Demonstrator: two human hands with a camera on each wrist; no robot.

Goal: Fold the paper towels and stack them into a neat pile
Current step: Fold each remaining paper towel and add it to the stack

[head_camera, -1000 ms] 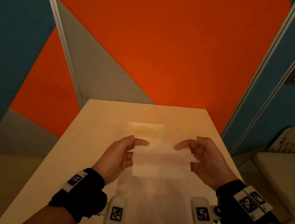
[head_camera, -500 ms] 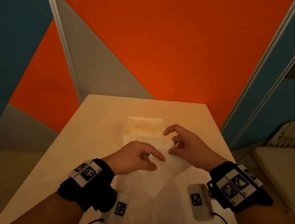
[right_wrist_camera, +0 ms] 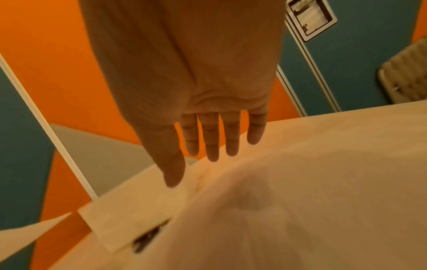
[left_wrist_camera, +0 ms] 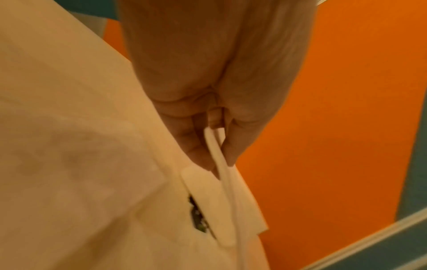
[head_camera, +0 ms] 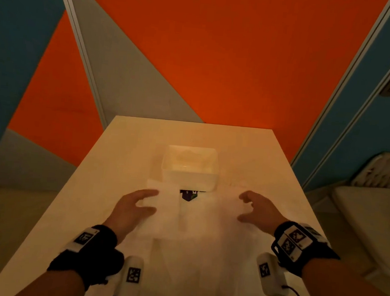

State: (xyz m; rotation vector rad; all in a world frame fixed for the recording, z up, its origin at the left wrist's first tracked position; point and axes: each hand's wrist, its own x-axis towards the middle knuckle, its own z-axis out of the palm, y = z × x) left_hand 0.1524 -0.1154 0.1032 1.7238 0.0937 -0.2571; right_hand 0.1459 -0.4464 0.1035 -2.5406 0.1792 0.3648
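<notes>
Near tabletop edge: loose sheet (head_camera: 204,243), thin, limp, easily creased. Left hand (head_camera: 134,207) pinching folded towel (head_camera: 161,197) by its edge, left of centre. Right hand (head_camera: 258,211) hovering, fingers spread, holding nothing. Farther, mid-tabletop: white box (head_camera: 189,168). Best grasped at corners, lightly.

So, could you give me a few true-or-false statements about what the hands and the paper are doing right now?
1. The left hand pinches a folded paper towel. True.
2. The right hand grips a paper towel. False: its fingers are straight and hold nothing.
3. A white box stands on the table beyond the hands. True.
4. The box stands on the floor. False: it stands on the table.
</notes>
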